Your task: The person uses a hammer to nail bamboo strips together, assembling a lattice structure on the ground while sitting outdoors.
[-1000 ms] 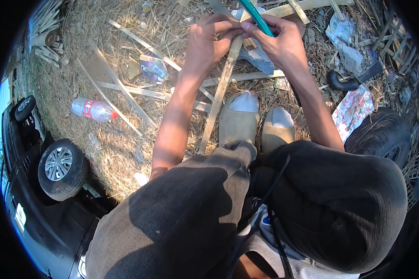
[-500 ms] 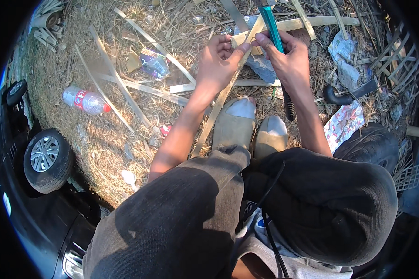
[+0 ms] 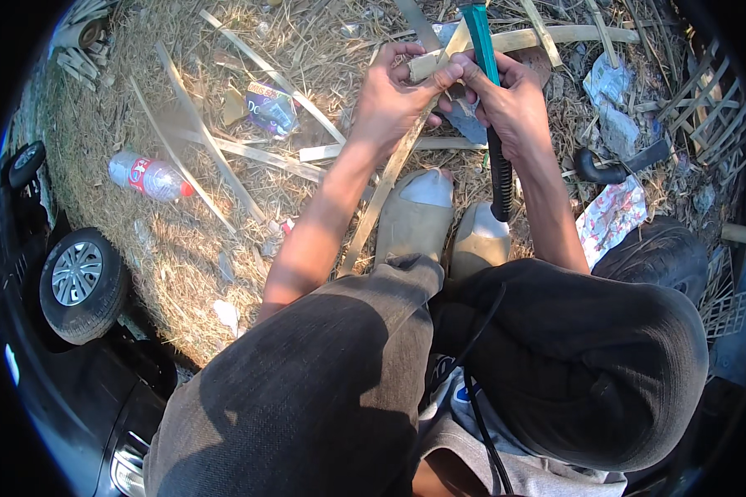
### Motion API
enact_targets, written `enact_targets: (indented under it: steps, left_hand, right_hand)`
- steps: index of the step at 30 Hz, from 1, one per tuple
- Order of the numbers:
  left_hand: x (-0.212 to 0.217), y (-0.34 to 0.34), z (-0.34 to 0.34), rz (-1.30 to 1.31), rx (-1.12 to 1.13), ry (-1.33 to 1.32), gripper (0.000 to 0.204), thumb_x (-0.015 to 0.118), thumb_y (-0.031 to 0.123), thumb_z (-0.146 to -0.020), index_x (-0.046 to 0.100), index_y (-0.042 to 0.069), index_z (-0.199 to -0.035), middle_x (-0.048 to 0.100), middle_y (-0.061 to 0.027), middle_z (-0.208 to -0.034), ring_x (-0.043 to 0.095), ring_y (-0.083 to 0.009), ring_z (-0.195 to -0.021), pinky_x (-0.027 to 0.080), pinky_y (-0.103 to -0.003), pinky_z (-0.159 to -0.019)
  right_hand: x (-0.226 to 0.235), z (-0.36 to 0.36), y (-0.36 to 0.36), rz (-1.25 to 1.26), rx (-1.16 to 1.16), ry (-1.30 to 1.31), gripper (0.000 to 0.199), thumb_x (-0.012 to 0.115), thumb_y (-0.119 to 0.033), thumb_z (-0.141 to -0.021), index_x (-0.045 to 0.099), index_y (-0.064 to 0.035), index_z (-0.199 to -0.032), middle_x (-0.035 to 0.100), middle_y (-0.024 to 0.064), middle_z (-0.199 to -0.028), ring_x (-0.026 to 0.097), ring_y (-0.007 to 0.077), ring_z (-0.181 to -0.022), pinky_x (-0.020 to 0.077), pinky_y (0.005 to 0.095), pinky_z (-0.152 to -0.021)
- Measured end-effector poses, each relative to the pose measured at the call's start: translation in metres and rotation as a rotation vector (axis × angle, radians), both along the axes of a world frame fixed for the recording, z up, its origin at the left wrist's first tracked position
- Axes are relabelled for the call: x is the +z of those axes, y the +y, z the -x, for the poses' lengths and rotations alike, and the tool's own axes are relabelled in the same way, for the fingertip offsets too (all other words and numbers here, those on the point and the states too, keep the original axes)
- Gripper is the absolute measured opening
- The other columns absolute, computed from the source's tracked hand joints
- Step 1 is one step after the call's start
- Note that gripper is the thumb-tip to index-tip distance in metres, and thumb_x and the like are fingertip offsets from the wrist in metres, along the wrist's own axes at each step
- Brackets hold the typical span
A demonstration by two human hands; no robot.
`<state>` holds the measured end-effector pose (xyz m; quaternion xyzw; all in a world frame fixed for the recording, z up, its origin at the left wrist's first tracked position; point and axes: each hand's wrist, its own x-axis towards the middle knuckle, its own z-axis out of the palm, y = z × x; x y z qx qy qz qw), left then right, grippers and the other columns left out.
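A long bamboo strip (image 3: 379, 211) slants from beside my left shoe up through my hands. My left hand (image 3: 392, 98) pinches it close to where it crosses a curved bamboo slat (image 3: 547, 37). Against that crossing, my right hand (image 3: 512, 101) brings its thumb and fingertips up to the left thumb; whatever small thing may be between them cannot be made out. A hammer with a teal shaft and black ribbed grip (image 3: 499, 170) is tucked in the right hand, standing nearly upright in the picture. Its head is barely visible at the top edge.
Several loose bamboo strips (image 3: 211, 137) lie on the dry grass to the left, with a plastic bottle (image 3: 149, 176) and a purple packet (image 3: 272, 109). A sickle-like tool with a black handle (image 3: 601, 168) and a tyre (image 3: 655, 257) are at right. A black car (image 3: 75, 398) stands left.
The hammer has turned slightly, its grip swinging left. My left thumb has shifted a little right and up, meeting the right fingertips. The bamboo strip stays in about the same place.
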<state>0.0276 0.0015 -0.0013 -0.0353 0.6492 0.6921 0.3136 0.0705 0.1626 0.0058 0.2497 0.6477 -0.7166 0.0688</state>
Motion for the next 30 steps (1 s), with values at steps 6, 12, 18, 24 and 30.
enact_targets:
  steps: [6, 12, 18, 24, 30]
  left_hand:
    - [0.003, 0.000, -0.008, 0.101, -0.050, 0.142, 0.045, 0.079, 0.024, -0.089, 0.056, 0.010, -0.126, 0.070, -0.0109, -0.105, 0.070, -0.0208, -0.087, 0.059, -0.029, -0.061]
    - [-0.001, 0.007, -0.009, 0.544, 0.009, 0.960, 0.031, 0.081, 0.016, -0.079, 0.075, 0.012, -0.108, 0.063, -0.0136, -0.119, 0.059, -0.0313, -0.107, 0.050, -0.044, -0.092]
    - [-0.003, -0.009, 0.020, 0.476, -0.168, 1.012, 0.019, 0.081, 0.014, -0.079, 0.082, 0.013, -0.099, 0.073, -0.0075, -0.102, 0.063, -0.0236, -0.102, 0.052, -0.037, -0.090]
    - [-0.002, -0.006, 0.036, 0.402, -0.267, 0.991, 0.020, 0.081, 0.015, -0.077, 0.082, 0.013, -0.097, 0.074, -0.0052, -0.097, 0.061, -0.0211, -0.098, 0.051, -0.035, -0.088]
    - [-0.003, 0.000, 0.035, 0.366, -0.227, 1.024, 0.017, 0.081, 0.015, -0.078, 0.082, 0.012, -0.095, 0.074, -0.0032, -0.094, 0.061, -0.0201, -0.096, 0.050, -0.034, -0.087]
  right_hand:
    - [-0.008, -0.001, 0.002, 0.135, -0.030, -0.059, 0.024, 0.078, -0.029, -0.090, 0.071, -0.0061, -0.094, 0.054, -0.0045, -0.066, 0.042, 0.0017, -0.048, 0.0313, 0.0189, -0.040]
    - [-0.008, 0.001, 0.002, 0.193, -0.063, -0.034, 0.025, 0.079, -0.029, -0.089, 0.071, -0.0062, -0.093, 0.053, -0.0054, -0.065, 0.041, 0.0019, -0.049, 0.0314, 0.0189, -0.040]
    - [-0.006, 0.000, 0.001, 0.091, -0.029, -0.064, 0.028, 0.081, -0.031, -0.088, 0.070, -0.0065, -0.093, 0.053, -0.0049, -0.067, 0.042, 0.0024, -0.049, 0.0316, 0.0192, -0.041]
    - [-0.006, 0.000, 0.003, 0.072, -0.022, -0.044, 0.036, 0.079, -0.040, -0.089, 0.068, -0.0060, -0.094, 0.051, -0.0052, -0.066, 0.042, 0.0027, -0.051, 0.0317, 0.0201, -0.044]
    - [0.011, -0.049, 0.016, -0.004, -0.045, 0.056, 0.056, 0.046, -0.053, -0.105, 0.058, -0.0029, -0.083, 0.045, -0.0023, -0.061, 0.042, 0.0073, -0.056, 0.0343, 0.0299, -0.049]
